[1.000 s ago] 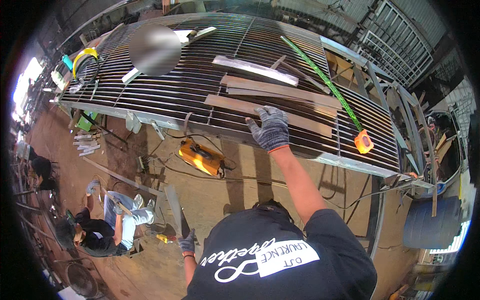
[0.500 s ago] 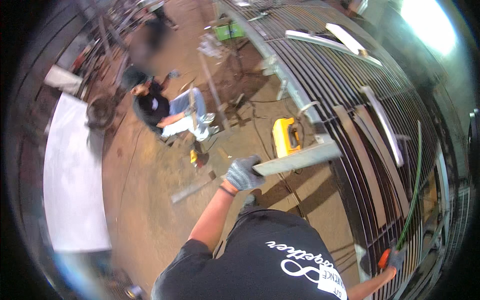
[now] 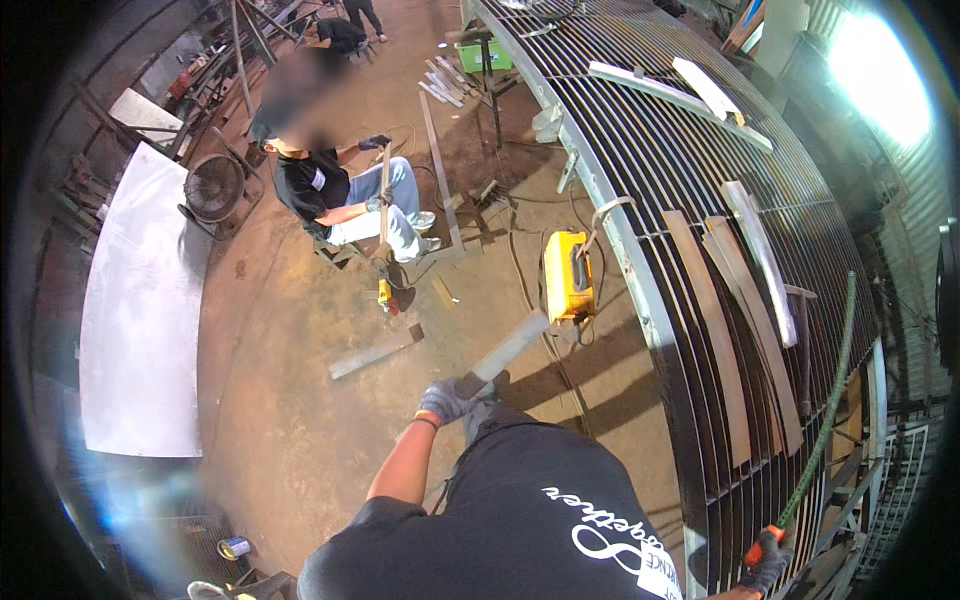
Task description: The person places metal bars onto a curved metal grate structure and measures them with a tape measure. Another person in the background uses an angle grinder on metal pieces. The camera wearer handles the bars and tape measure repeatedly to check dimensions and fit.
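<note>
A flat grey metal bar is in my left hand, which wears a dark grey glove and is closed round its near end. The bar slants up and right over the floor, its far tip by the yellow machine. At the lower right, my gloved right hand is wrapped round an orange-handled tool. From that handle a long green rod or cable curves upward along the right side of the slatted metal table; which of the two it is, I cannot tell.
Brown flat strips and white bars lie on the table. A yellow portable machine stands beside it, cables around. A seated co-worker holds a long strip. Another metal bar and a yellow power tool rest on the floor.
My left hand has come down and left, swinging the bar off the table's edge and over the floor. My right hand with the orange-handled tool has shifted down and slightly left.
</note>
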The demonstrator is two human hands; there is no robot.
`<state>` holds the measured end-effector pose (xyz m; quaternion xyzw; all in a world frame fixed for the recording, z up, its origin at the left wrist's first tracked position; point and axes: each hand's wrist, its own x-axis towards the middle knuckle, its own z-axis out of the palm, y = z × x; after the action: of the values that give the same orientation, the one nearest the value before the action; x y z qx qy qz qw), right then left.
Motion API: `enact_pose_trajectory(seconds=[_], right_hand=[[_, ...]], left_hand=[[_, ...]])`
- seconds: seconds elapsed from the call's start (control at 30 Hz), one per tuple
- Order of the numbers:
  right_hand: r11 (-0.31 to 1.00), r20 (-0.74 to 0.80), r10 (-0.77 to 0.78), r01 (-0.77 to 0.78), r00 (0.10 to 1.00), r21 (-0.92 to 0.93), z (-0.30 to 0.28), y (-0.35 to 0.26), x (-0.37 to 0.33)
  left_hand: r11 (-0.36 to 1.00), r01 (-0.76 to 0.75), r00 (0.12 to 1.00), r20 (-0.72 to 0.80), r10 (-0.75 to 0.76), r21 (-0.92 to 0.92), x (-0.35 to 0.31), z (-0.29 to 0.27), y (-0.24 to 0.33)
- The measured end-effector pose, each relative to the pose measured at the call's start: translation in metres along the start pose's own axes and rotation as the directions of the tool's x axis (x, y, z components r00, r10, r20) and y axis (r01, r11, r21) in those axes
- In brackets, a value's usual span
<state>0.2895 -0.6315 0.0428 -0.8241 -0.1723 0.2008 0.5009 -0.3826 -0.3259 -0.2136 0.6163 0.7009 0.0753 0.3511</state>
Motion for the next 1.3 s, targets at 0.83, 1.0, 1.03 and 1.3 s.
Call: enact_pose_trajectory(seconds=[0.83, 1.0, 1.03, 1.3], right_hand=[[0.953, 0.985, 0.126, -0.292, 0.121, -0.086, 0.550, -0.195, -0.189], [0.984, 0.997, 0.049, -0.173, 0.057, -0.039, 0.697, -0.183, -0.229], [0.975, 0.996, 0.082, -0.209, 0.042, -0.072, 0.724, -0.182, -0.242], [0.960, 0.993, 0.114, -0.256, -0.008, -0.112, 0.928, -0.160, -0.328]], left_hand=[[0.931, 0.363, 0.932, 0.031, -0.362, -0.037, -0.154, -0.049, -0.260], [0.863, 0.274, 0.918, 0.153, -0.366, 0.425, -0.223, -0.026, -0.277], [0.853, 0.313, 0.894, 0.173, -0.412, 0.417, -0.235, -0.019, -0.286], [0.745, 0.663, 0.721, 0.201, -0.663, 0.075, -0.236, -0.024, -0.370]])
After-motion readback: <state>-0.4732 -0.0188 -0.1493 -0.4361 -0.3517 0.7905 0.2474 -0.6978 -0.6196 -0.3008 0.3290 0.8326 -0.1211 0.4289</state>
